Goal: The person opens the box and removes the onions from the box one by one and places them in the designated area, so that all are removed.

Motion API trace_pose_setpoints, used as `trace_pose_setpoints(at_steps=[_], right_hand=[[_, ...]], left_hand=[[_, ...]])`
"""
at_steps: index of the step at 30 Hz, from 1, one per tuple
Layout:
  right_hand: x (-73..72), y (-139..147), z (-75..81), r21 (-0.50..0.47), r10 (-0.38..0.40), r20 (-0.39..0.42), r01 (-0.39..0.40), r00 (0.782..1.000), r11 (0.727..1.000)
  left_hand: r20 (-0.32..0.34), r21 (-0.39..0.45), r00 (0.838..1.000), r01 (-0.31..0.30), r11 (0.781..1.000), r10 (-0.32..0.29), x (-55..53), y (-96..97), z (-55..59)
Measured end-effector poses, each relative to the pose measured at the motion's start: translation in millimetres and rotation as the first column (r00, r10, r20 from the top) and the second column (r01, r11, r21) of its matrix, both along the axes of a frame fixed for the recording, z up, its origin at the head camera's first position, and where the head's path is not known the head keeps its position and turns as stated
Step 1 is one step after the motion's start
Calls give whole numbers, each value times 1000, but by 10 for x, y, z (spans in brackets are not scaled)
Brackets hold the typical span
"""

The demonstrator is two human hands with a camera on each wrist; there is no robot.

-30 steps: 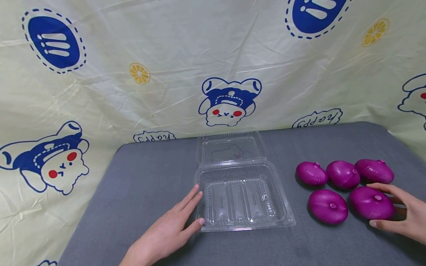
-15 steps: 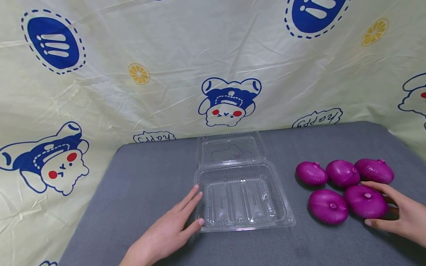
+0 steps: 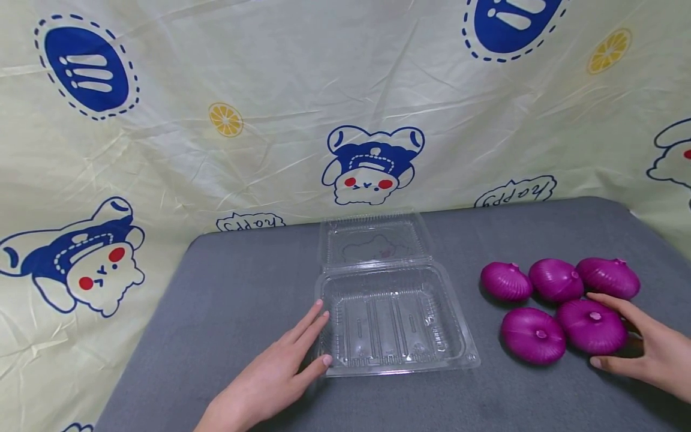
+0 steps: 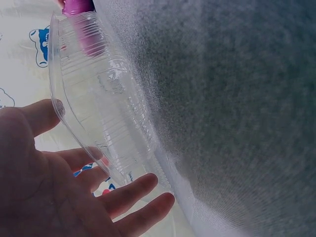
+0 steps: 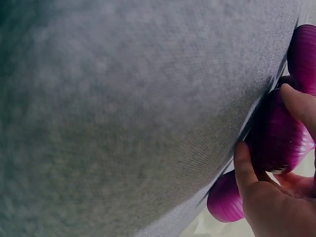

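Note:
My right hand [image 3: 655,351] has its thumb and fingers curved around a purple onion [image 3: 589,333], which sits on the table. In the right wrist view the thumb lies on one side of this onion [image 5: 276,131] and the fingers on the other. Several more purple onions stand close by, among them a front one [image 3: 531,337] and a back right one [image 3: 607,277]. My left hand [image 3: 267,375] rests at the left side of a clear plastic container [image 3: 402,366], straight fingers and thumb touching its rim. The left wrist view shows the palm and spread fingers.
The container's clear lid [image 3: 372,240] is hinged at the back and lies folded back toward the wall. A grey cloth covers the table [image 3: 243,288]. Behind it hangs a pale printed sheet [image 3: 286,162] with cartoon figures.
My right hand has shifted slightly left, sliding the gripped onion up beside the front onion. The left hand and the container have stayed where they were.

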State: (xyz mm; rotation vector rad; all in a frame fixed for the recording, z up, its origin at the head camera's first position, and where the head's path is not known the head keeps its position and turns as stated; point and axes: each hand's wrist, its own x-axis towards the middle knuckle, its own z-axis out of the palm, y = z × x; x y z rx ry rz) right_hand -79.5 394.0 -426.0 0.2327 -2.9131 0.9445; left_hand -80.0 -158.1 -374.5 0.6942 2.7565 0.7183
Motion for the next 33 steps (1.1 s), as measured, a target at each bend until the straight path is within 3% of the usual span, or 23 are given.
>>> trace_pose_setpoints(at_steps=[7, 15, 24, 27, 30, 33], right_hand=[[-15, -6, 8, -22, 10, 10, -10, 1000, 1000], [-23, -53, 87, -9, -32, 37, 32, 999, 999], [44, -29, -34, -90, -86, -141, 74, 986, 993], [65, -23, -72, -104, -104, -165, 87, 981, 991], [92, -64, -24, -45, -136, -166, 131, 977, 990], [127, -159, 131, 44, -157, -233, 172, 960, 984]], left_hand=[[-35, 2, 999, -6, 1000, 6, 7, -26, -8], [-45, -7, 999, -17, 1000, 17, 0, -33, -31], [-71, 0, 997, -11, 1000, 11, -4, -22, -22], [-99, 6, 995, -4, 1000, 5, -4, -25, -16], [-126, 3, 992, 0, 1000, 0, -8, -35, -1], [-183, -28, 983, -23, 999, 18, -32, -50, 43]])
